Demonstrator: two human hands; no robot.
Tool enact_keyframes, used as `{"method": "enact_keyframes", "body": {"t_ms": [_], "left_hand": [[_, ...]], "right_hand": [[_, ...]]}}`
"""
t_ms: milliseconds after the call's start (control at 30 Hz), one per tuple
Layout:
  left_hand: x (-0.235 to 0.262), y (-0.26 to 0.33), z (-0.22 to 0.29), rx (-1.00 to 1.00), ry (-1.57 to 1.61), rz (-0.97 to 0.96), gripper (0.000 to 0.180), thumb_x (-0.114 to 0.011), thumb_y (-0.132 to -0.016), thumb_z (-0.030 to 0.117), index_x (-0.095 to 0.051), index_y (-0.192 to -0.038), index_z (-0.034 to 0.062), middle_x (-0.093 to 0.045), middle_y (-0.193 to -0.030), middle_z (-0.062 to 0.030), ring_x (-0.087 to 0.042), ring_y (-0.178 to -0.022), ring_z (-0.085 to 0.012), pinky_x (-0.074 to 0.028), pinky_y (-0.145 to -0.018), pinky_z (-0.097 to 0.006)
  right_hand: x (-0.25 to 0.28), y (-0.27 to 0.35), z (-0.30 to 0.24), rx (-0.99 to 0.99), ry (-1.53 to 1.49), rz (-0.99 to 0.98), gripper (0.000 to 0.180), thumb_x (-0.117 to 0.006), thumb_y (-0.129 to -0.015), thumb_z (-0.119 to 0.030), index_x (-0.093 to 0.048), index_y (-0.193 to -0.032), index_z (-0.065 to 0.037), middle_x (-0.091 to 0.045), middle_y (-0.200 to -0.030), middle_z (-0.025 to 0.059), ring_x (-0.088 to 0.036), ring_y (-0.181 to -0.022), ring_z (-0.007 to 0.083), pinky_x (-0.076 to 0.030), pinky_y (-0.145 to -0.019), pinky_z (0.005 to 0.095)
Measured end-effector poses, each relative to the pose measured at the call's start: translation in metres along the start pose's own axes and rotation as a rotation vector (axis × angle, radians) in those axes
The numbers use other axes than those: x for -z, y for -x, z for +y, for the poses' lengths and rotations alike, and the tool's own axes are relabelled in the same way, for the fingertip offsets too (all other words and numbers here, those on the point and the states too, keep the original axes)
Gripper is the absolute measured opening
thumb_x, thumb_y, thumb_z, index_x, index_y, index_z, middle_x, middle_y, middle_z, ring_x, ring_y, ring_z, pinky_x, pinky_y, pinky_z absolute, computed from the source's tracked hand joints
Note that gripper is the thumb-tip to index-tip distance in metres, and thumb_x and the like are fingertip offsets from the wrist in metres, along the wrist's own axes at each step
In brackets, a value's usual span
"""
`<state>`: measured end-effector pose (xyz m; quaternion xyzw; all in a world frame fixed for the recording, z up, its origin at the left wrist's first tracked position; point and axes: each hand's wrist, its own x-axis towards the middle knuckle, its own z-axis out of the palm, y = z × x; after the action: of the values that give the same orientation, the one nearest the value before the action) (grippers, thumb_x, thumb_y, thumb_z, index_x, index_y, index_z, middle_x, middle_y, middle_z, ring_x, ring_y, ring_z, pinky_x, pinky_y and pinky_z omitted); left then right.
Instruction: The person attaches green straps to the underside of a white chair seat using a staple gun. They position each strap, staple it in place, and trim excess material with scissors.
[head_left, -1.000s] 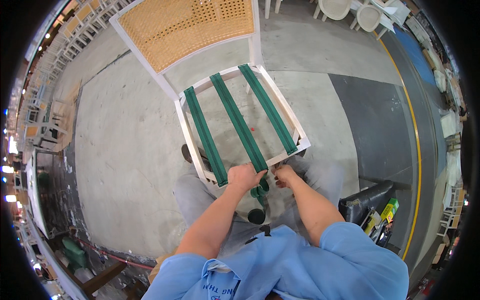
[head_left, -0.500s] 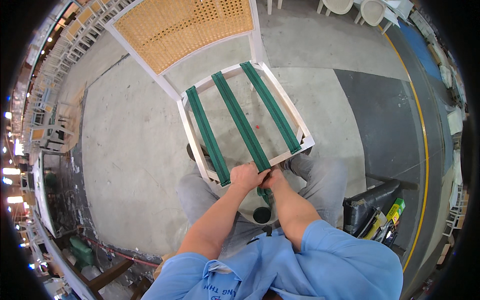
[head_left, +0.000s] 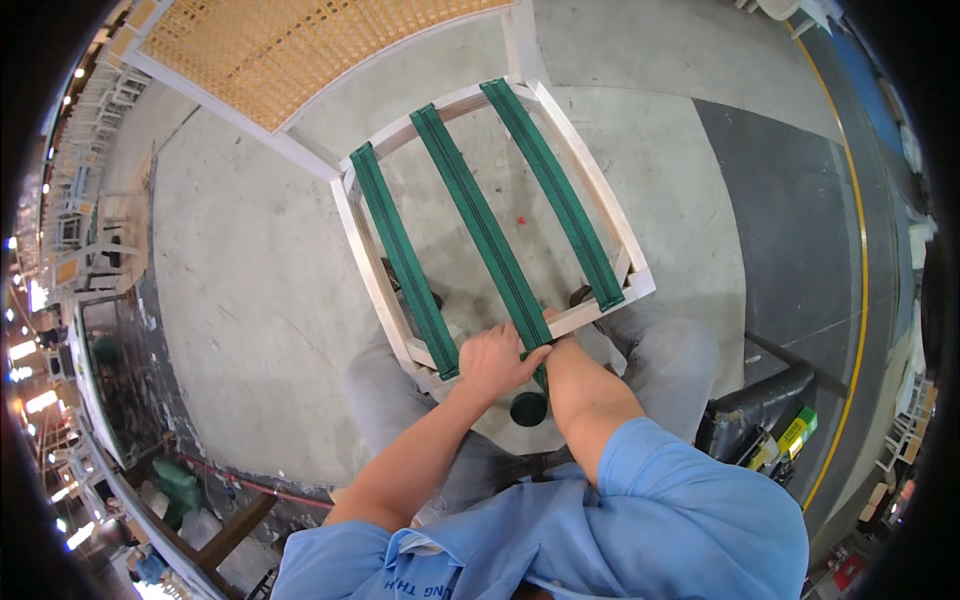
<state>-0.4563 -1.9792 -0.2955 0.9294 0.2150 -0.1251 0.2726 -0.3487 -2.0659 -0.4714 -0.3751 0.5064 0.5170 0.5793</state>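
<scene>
The left hand point(head_left: 497, 360) closes over the near end of the middle green strap point(head_left: 480, 215), pressing it onto the front rail of the pale wooden seat frame point(head_left: 365, 265) — likely to hold it taut against the wood. The right hand point(head_left: 553, 335) is tucked behind the left at the same rail; whether it grips anything I cannot tell. The frame rests against the person's knees, its woven cane back point(head_left: 270, 45) at the far side. Three ribbed green straps run near to far — evenly spaced, flat.
</scene>
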Motion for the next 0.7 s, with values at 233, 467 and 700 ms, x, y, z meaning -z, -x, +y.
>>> {"method": "enact_keyframes", "body": {"t_ms": [233,467,700], "left_hand": [[-0.005,-0.003,-0.005,-0.029,0.009,0.021,0.060,-0.063,-0.086,0.061,-0.065,-0.101,0.0022,-0.068,-0.080,-0.0163,-0.068,-0.072,-0.0346,-0.053,-0.062,-0.045],[-0.007,-0.006,-0.005,-0.020,-0.003,0.009,0.054,-0.070,-0.082,0.055,-0.064,-0.093,0.0024,-0.067,-0.077,-0.0138,-0.067,-0.071,-0.0335,-0.052,-0.063,-0.044],[-0.009,-0.014,-0.006,0.055,0.012,-0.032,0.043,-0.078,-0.074,0.043,-0.063,-0.083,0.0046,-0.065,-0.075,-0.0121,-0.067,-0.070,-0.0329,-0.051,-0.064,-0.044]], "right_hand": [[0.026,-0.038,0.004,0.017,0.200,0.043,0.028,-0.050,-0.096,-0.027,-0.064,-0.085,-0.006,-0.065,-0.078,0.0108,-0.063,-0.066,0.0262,-0.049,-0.058,0.0414],[0.054,-0.076,-0.010,0.426,1.138,0.014,0.024,-0.051,-0.095,-0.022,-0.066,-0.085,-0.005,-0.066,-0.079,0.0108,-0.063,-0.067,0.0256,-0.048,-0.056,0.0404],[-0.002,-0.070,-0.014,-0.039,0.138,0.233,0.031,-0.038,-0.099,-0.018,-0.045,-0.070,-0.009,-0.035,-0.051,0.0065,-0.033,-0.041,0.0261,-0.030,-0.042,0.0409]]}}
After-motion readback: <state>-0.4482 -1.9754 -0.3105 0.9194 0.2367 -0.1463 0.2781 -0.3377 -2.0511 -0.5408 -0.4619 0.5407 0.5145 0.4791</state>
